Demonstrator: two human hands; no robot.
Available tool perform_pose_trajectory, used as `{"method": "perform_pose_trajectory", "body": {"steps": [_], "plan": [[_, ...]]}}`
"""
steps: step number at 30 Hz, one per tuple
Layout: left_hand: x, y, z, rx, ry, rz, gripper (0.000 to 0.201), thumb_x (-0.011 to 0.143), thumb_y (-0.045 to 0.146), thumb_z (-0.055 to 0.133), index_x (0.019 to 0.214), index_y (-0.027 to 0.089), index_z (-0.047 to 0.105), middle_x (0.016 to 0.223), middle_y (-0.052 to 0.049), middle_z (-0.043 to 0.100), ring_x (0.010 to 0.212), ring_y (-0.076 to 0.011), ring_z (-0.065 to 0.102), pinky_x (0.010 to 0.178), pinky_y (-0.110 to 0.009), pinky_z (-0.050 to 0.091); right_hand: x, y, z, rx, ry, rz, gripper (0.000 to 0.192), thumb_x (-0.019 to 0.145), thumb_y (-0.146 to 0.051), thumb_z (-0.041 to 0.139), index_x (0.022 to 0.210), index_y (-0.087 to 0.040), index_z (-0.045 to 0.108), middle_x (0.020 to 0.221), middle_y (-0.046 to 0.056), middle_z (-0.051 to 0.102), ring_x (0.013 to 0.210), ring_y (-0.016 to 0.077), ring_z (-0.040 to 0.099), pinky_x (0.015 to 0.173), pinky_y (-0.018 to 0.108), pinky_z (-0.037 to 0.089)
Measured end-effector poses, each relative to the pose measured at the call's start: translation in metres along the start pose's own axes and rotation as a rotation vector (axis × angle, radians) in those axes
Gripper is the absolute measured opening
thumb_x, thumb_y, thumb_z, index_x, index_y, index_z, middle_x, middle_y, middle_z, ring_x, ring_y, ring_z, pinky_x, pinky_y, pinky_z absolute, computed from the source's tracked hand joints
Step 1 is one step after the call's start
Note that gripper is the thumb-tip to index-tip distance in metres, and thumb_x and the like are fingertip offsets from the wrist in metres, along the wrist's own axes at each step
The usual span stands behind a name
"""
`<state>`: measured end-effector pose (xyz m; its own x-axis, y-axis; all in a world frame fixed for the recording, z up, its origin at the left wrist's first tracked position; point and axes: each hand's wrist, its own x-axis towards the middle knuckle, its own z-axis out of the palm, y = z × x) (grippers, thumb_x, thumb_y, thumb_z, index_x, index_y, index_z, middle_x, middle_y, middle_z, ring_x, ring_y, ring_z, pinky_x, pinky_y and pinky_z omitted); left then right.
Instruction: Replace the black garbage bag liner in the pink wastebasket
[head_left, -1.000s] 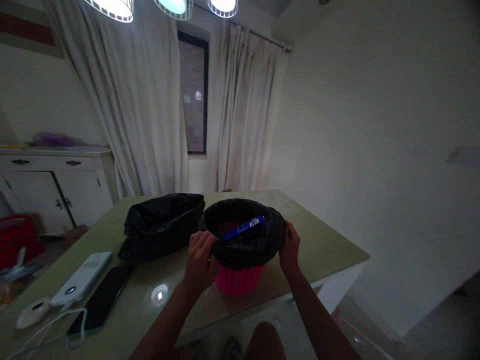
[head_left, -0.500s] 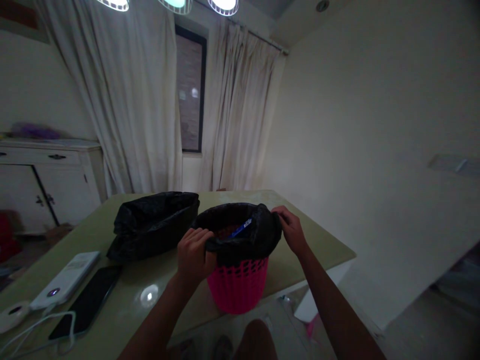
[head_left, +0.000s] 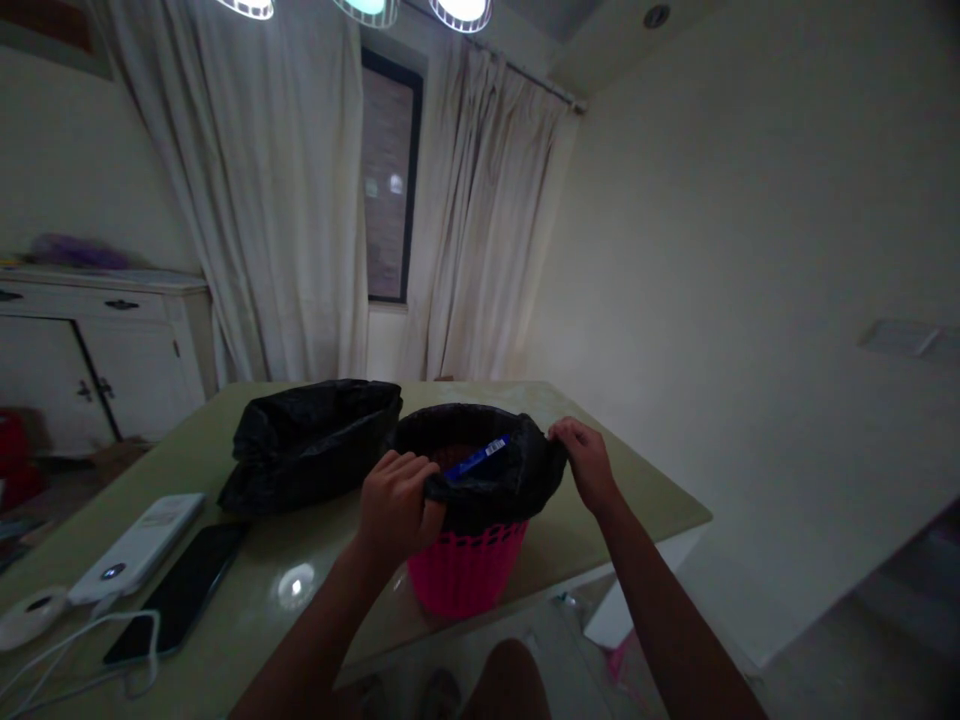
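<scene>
A pink plastic basket (head_left: pixel 466 572) with a lattice of holes stands at the table's near edge, tilted a little. A black trash bag (head_left: pixel 525 490) is folded over its rim and hangs down outside. My left hand (head_left: pixel 397 505) is closed on the bag's edge at the near left of the rim. On the right side, my right hand (head_left: pixel 585 455) pinches the bag's edge between thumb and fingers. Inside the basket lies a blue item with a white barcode label (head_left: pixel 478 457); its kind is unclear.
Another black bag (head_left: pixel 311 450) lies partly opened on the green table (head_left: pixel 615 500), left of the basket. Nearer left are a black phone (head_left: pixel 180 590), a white power bank (head_left: pixel 139 548), a white round object (head_left: pixel 34 615) and a white cable (head_left: pixel 82 640).
The basket's bottom has shifted slightly left, so it leans more. Both hands keep hold of the bag's edge and have moved slightly right in view. The camera view has shifted a little.
</scene>
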<state>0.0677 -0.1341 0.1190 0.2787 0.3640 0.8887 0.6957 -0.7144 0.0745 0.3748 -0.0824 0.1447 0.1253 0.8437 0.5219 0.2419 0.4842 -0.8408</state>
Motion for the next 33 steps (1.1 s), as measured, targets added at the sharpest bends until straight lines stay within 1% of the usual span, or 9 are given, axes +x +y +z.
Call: {"method": "perform_pose_trajectory", "body": {"steps": [7, 14, 18, 21, 23, 26, 28, 30, 33], "plan": [[-0.011, 0.009, 0.010, -0.006, 0.014, 0.095, 0.006, 0.076, 0.021, 0.052, 0.072, 0.026, 0.055, 0.064, -0.004, 0.057, 0.061, -0.0222, 0.049, 0.064, -0.041, 0.035, 0.035, -0.001, 0.005, -0.161, 0.239, 0.146, 0.082, 0.080, -0.101, 0.049, 0.067, -0.021, 0.060, 0.057, 0.000, 0.049, 0.056, 0.0157, 0.044, 0.056, 0.031, 0.034], [-0.011, 0.023, 0.018, -0.014, 0.009, 0.089, 0.006, 0.076, 0.021, 0.055, 0.074, 0.026, 0.052, 0.066, -0.004, 0.058, 0.062, -0.0227, 0.053, 0.064, -0.041, 0.035, 0.089, -0.034, 0.058, -0.400, -0.235, -0.199, 0.080, 0.092, -0.092, 0.046, 0.070, -0.019, 0.069, 0.067, 0.004, 0.066, 0.067, 0.0174, 0.057, 0.066, 0.030, 0.040], [-0.006, 0.026, 0.026, 0.038, -0.011, 0.065, 0.006, 0.076, 0.022, 0.059, 0.077, 0.026, 0.055, 0.067, -0.004, 0.061, 0.064, -0.0242, 0.056, 0.065, -0.041, 0.036, 0.080, -0.078, 0.109, -0.288, -0.447, -0.417, 0.069, 0.097, -0.083, 0.054, 0.070, -0.020, 0.065, 0.071, 0.001, 0.063, 0.071, 0.0151, 0.058, 0.071, 0.029, 0.042], [-0.006, 0.025, 0.030, 0.032, -0.034, 0.039, 0.005, 0.075, 0.023, 0.061, 0.078, 0.026, 0.059, 0.070, -0.006, 0.063, 0.067, -0.0258, 0.058, 0.066, -0.042, 0.038, 0.059, -0.123, 0.122, -0.054, -0.477, -0.498, 0.060, 0.100, -0.073, 0.060, 0.072, -0.020, 0.060, 0.081, 0.001, 0.067, 0.077, 0.0139, 0.061, 0.076, 0.028, 0.047], [-0.009, 0.022, 0.028, 0.013, -0.030, -0.013, 0.007, 0.076, 0.022, 0.059, 0.082, 0.025, 0.061, 0.075, -0.007, 0.066, 0.072, -0.0273, 0.060, 0.069, -0.043, 0.041, 0.051, -0.149, 0.111, 0.073, -0.360, -0.574, 0.055, 0.102, -0.067, 0.061, 0.072, -0.021, 0.058, 0.087, 0.001, 0.068, 0.079, 0.0135, 0.061, 0.077, 0.029, 0.049], [-0.015, 0.017, 0.019, -0.047, 0.051, -0.188, 0.011, 0.089, 0.018, 0.054, 0.088, 0.024, 0.063, 0.086, -0.007, 0.070, 0.083, -0.0270, 0.064, 0.081, -0.045, 0.045, 0.061, -0.164, 0.073, 0.160, 0.002, -0.721, 0.046, 0.105, -0.058, 0.063, 0.078, -0.021, 0.067, 0.084, 0.002, 0.065, 0.078, 0.0139, 0.058, 0.077, 0.029, 0.048], [-0.017, 0.012, 0.012, -0.122, 0.193, -0.337, 0.016, 0.100, 0.019, 0.051, 0.093, 0.023, 0.065, 0.095, -0.007, 0.071, 0.093, -0.0256, 0.065, 0.089, -0.044, 0.046, 0.079, -0.154, 0.042, 0.232, 0.277, -0.731, 0.043, 0.103, -0.052, 0.068, 0.075, -0.020, 0.069, 0.078, 0.003, 0.062, 0.070, 0.0124, 0.051, 0.068, 0.029, 0.043], [-0.013, 0.007, 0.007, -0.247, 0.353, -0.457, 0.012, 0.105, 0.026, 0.056, 0.101, 0.023, 0.067, 0.109, -0.008, 0.072, 0.107, -0.0251, 0.066, 0.096, -0.043, 0.049, 0.094, -0.134, 0.016, 0.333, 0.486, -0.575, 0.044, 0.100, -0.049, 0.069, 0.068, -0.020, 0.062, 0.066, 0.001, 0.056, 0.053, 0.0089, 0.036, 0.053, 0.029, 0.027], [0.006, 0.007, 0.000, -0.545, 0.477, -0.554, 0.012, 0.104, 0.034, 0.067, 0.108, 0.023, 0.067, 0.128, -0.010, 0.070, 0.124, -0.0246, 0.066, 0.106, -0.041, 0.051, 0.098, -0.099, -0.010, 0.303, 0.561, -0.417, 0.042, 0.094, -0.042, 0.072, 0.061, -0.021, 0.056, 0.058, -0.002, 0.052, 0.051, 0.0083, 0.036, 0.053, 0.029, 0.025]]}}
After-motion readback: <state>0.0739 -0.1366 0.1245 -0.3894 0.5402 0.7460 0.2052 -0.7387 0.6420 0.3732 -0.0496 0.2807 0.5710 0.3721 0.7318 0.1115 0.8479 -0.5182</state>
